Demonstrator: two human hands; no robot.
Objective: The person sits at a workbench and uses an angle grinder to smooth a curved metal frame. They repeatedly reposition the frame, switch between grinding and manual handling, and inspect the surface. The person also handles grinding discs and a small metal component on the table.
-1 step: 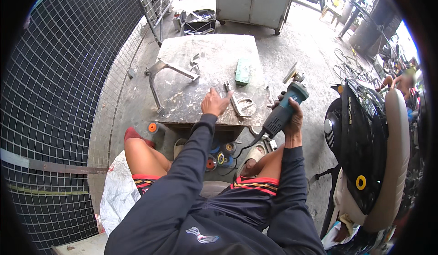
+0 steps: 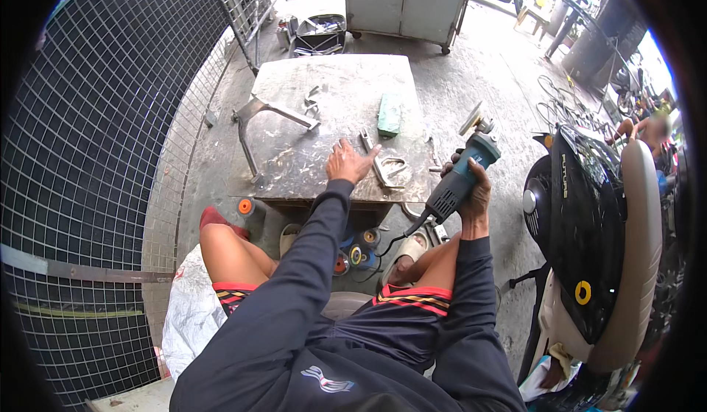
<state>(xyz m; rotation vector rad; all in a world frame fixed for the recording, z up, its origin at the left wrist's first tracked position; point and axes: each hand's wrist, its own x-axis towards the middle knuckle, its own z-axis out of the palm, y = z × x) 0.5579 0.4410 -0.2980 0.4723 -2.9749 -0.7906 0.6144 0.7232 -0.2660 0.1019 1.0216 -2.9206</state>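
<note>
My right hand [image 2: 477, 197] is wrapped around a teal and black angle grinder [image 2: 462, 174], held off the table's right side with its disc [image 2: 470, 118] pointing away from me. From its rear end a black cord runs down. Over the table's near part, my left hand [image 2: 350, 163] has its fingers apart and holds nothing. Just right of its thumb lie a narrow metal bracket [image 2: 378, 160] and a looped metal piece [image 2: 394, 167]. A forked metal frame part [image 2: 276, 111] rests at the table's left, near small curved metal scraps [image 2: 312, 101]. Farther back is a green block [image 2: 389, 115].
The worn low table [image 2: 339, 73] stands before my knees. Several grinding discs [image 2: 358, 256] are on the floor beneath it. Wire mesh [image 2: 96, 117] rises at left; a black motorcycle [image 2: 574, 243] stands close at right. Beyond the table are a wheeled metal cabinet [image 2: 409, 7] and a black bin [image 2: 318, 40].
My left hand's fingers have spread slightly wider above the table. The grinder stays in my right hand, almost unmoved.
</note>
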